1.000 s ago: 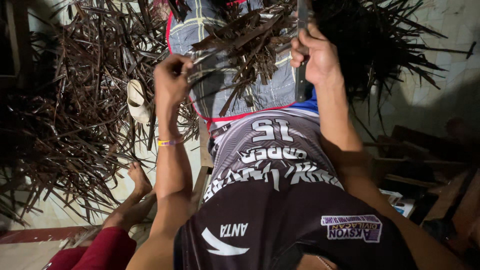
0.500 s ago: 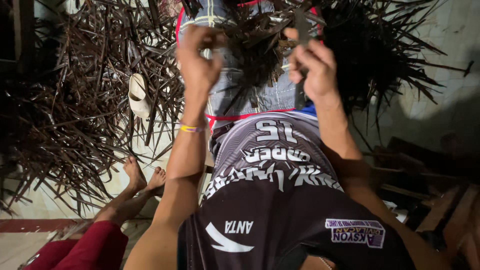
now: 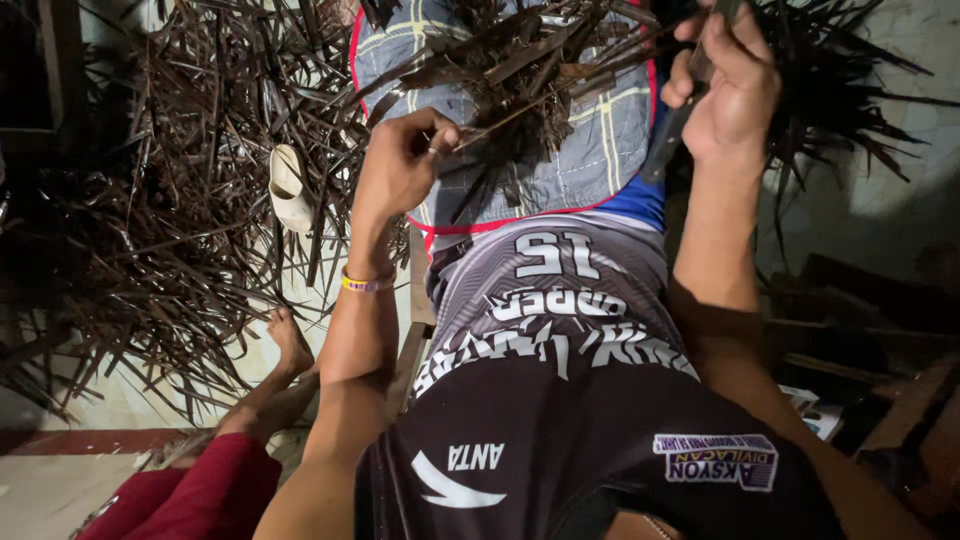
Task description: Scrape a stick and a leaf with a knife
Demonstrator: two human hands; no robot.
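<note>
Dried palm leaf strips (image 3: 520,75), that's what both hands are busy with here. They're lying in a messy bunch across a grey checked cloth (image 3: 590,160) spread over the person's lap, up near the top of the view. The left hand (image 3: 400,170) has its fingers pinched tight on one thin strip, thumb pressed against the fingertips, right at the lower edge of the bunch. There's a yellow wristband (image 3: 365,283) on that wrist.

The right hand (image 3: 730,95) is clenched around a dark knife (image 3: 665,140). The blade pokes out below the fist and angles down toward the edge of the cloth. Can't tell if the blade is touching any strip, it's too dark there.

All around it's a huge heap of the same dry brown leaves (image 3: 150,230), piled on the floor to the left and fanning out behind the lap on the right too. A pale sandal (image 3: 290,190) sits half buried in the left heap, just beside the left forearm. Lower left, someone else's bare foot (image 3: 290,340) and leg in red trousers (image 3: 200,490) stretch toward the pile. The person wears a dark sports jersey (image 3: 560,400) with white lettering. Right side is mostly shadow, with some wooden pieces (image 3: 860,330) stacked there.
</note>
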